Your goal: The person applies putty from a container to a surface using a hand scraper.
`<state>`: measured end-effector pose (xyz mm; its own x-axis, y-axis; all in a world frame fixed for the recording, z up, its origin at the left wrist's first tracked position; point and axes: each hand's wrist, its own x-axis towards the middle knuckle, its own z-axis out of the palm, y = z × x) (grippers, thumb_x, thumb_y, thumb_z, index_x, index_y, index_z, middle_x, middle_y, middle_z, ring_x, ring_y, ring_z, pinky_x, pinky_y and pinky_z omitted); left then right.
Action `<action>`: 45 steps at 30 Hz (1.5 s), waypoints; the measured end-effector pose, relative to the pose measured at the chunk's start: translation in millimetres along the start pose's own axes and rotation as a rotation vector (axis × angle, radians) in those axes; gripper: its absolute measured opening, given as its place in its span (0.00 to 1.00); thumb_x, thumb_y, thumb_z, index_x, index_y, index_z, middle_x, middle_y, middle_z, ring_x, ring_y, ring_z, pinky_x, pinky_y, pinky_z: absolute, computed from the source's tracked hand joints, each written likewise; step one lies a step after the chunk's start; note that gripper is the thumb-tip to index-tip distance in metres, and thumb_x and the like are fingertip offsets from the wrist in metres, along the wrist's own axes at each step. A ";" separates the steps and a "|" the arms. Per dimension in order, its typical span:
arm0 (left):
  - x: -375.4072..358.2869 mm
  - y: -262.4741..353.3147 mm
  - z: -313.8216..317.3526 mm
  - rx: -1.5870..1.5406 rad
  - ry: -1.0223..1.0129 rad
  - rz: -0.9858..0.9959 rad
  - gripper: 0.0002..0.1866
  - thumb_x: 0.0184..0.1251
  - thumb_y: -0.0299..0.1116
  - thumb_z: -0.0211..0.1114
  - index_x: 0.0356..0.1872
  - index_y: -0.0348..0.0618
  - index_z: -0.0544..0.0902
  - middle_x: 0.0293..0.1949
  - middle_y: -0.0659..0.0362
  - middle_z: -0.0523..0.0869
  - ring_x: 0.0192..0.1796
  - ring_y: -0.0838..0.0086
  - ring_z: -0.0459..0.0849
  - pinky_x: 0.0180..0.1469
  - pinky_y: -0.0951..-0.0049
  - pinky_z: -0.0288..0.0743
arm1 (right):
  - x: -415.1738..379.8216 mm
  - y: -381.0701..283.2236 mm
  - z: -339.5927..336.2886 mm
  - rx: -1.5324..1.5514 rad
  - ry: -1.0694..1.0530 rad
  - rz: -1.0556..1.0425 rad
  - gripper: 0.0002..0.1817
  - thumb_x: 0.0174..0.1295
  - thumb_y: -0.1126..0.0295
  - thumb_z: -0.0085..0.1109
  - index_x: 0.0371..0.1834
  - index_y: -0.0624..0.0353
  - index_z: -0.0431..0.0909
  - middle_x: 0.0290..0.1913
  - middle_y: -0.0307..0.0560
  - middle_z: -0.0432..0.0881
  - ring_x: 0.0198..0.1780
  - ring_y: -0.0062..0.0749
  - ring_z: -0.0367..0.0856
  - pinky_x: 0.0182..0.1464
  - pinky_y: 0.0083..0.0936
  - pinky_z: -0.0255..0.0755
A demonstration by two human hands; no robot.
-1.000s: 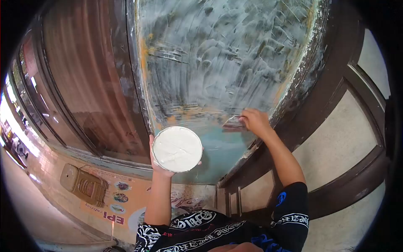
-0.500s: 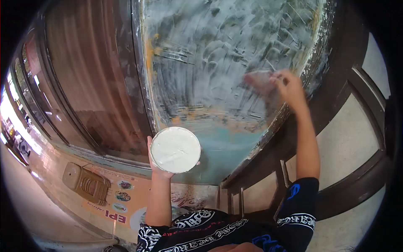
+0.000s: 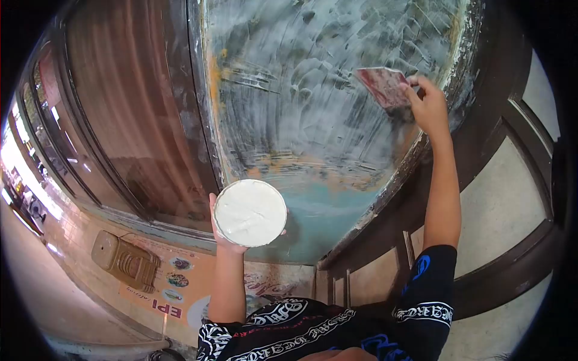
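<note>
My left hand (image 3: 227, 242) is wrapped round a round tub (image 3: 226, 236) from below, fingers showing on both sides. White putty (image 3: 250, 212) fills it nearly to the rim, its surface smooth with a few ridges. Up at the right, my right hand (image 3: 428, 107) pinches a flat reddish putty scraper (image 3: 384, 85) smeared with white between thumb and fingers. The scraper is close over the wall panel (image 3: 289, 114), which carries streaky grey-white smears with orange patches. A strip of plain blue-green paint runs along the panel's bottom.
A dark window frame with brown curtains (image 3: 129, 114) borders the panel on the left. Brown framed panelling (image 3: 506, 180) slants along the right. Below lie a brown plastic stool (image 3: 125, 260) and a printed orange banner (image 3: 195, 271) on the floor.
My right hand has moved up and slightly right with the scraper, which was blurred and lower before. My left hand and the tub have barely shifted.
</note>
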<state>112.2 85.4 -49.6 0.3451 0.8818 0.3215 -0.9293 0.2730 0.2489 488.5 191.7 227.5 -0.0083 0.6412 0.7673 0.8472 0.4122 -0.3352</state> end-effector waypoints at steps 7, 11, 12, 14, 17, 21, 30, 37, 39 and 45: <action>3.6 -9.4 -9.9 0.003 0.022 0.024 0.47 0.68 0.77 0.45 0.75 0.51 0.69 0.76 0.41 0.66 0.70 0.23 0.65 0.57 0.07 0.59 | -104.2 43.0 114.9 -0.104 -0.419 -0.274 0.10 0.61 0.59 0.68 0.40 0.51 0.86 0.39 0.45 0.85 0.46 0.49 0.84 0.46 0.42 0.77; 10.8 -15.1 -3.3 0.034 0.011 -0.002 0.48 0.68 0.77 0.45 0.77 0.51 0.67 0.76 0.41 0.65 0.71 0.23 0.65 0.57 0.07 0.58 | -61.3 45.8 113.6 -0.235 -0.247 -0.307 0.09 0.63 0.57 0.67 0.41 0.46 0.87 0.40 0.43 0.86 0.44 0.49 0.85 0.44 0.43 0.78; 12.7 -15.7 -3.3 0.032 0.048 0.006 0.48 0.67 0.77 0.45 0.77 0.51 0.67 0.76 0.41 0.65 0.71 0.23 0.64 0.57 0.07 0.58 | -37.4 40.4 99.3 -0.187 -0.168 -0.288 0.10 0.63 0.57 0.67 0.41 0.47 0.87 0.40 0.44 0.87 0.44 0.50 0.85 0.44 0.42 0.78; 18.5 -17.0 2.6 0.018 -0.010 -0.007 0.49 0.67 0.78 0.45 0.77 0.50 0.67 0.77 0.41 0.65 0.71 0.23 0.64 0.57 0.07 0.58 | 8.8 23.9 59.8 -0.120 -0.009 -0.263 0.11 0.64 0.57 0.67 0.42 0.49 0.87 0.41 0.46 0.88 0.43 0.50 0.86 0.44 0.41 0.78; 22.6 -16.9 -1.0 0.035 -0.015 0.007 0.49 0.67 0.78 0.46 0.77 0.50 0.67 0.77 0.41 0.65 0.71 0.23 0.64 0.57 0.07 0.58 | 38.6 -3.0 2.9 -0.099 0.102 -0.240 0.11 0.64 0.59 0.67 0.43 0.51 0.87 0.42 0.46 0.88 0.43 0.50 0.86 0.44 0.40 0.77; 21.7 -17.5 4.5 -0.022 0.065 0.036 0.48 0.67 0.77 0.46 0.76 0.50 0.67 0.77 0.41 0.65 0.71 0.24 0.64 0.57 0.07 0.57 | 7.6 -1.2 10.5 -0.020 0.056 -0.336 0.09 0.64 0.60 0.67 0.41 0.51 0.87 0.42 0.44 0.88 0.43 0.48 0.86 0.44 0.40 0.78; 32.2 -24.5 4.1 0.030 -0.003 0.028 0.48 0.68 0.77 0.45 0.76 0.51 0.68 0.75 0.40 0.66 0.69 0.24 0.66 0.56 0.08 0.61 | -20.3 1.1 84.1 -0.328 -0.227 -0.400 0.08 0.65 0.61 0.63 0.41 0.50 0.85 0.42 0.44 0.86 0.46 0.48 0.86 0.44 0.47 0.78; 30.7 -19.4 6.6 0.063 0.058 0.066 0.47 0.68 0.77 0.44 0.77 0.53 0.67 0.76 0.44 0.66 0.71 0.29 0.68 0.58 0.08 0.59 | 65.2 -15.1 -32.0 0.021 0.194 -0.162 0.12 0.63 0.61 0.68 0.42 0.57 0.87 0.40 0.50 0.88 0.44 0.47 0.86 0.46 0.37 0.77; 30.7 -16.9 4.7 0.063 0.044 0.075 0.47 0.68 0.77 0.45 0.77 0.52 0.67 0.76 0.44 0.66 0.71 0.29 0.67 0.58 0.08 0.58 | 41.4 -1.9 -17.4 0.060 0.070 -0.298 0.11 0.62 0.62 0.69 0.41 0.57 0.87 0.39 0.50 0.88 0.42 0.46 0.86 0.45 0.36 0.76; 40.5 -18.7 -1.4 0.041 0.047 0.050 0.49 0.67 0.78 0.45 0.77 0.51 0.67 0.76 0.42 0.66 0.71 0.26 0.66 0.58 0.07 0.57 | -48.6 30.0 56.9 -0.231 -0.398 -0.403 0.08 0.63 0.62 0.67 0.40 0.51 0.85 0.40 0.43 0.85 0.46 0.47 0.85 0.46 0.42 0.77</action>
<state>143.4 116.5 -42.6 0.2910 0.9112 0.2916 -0.9387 0.2131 0.2709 484.1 209.7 149.0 -0.5123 0.6748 0.5313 0.8289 0.5503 0.1003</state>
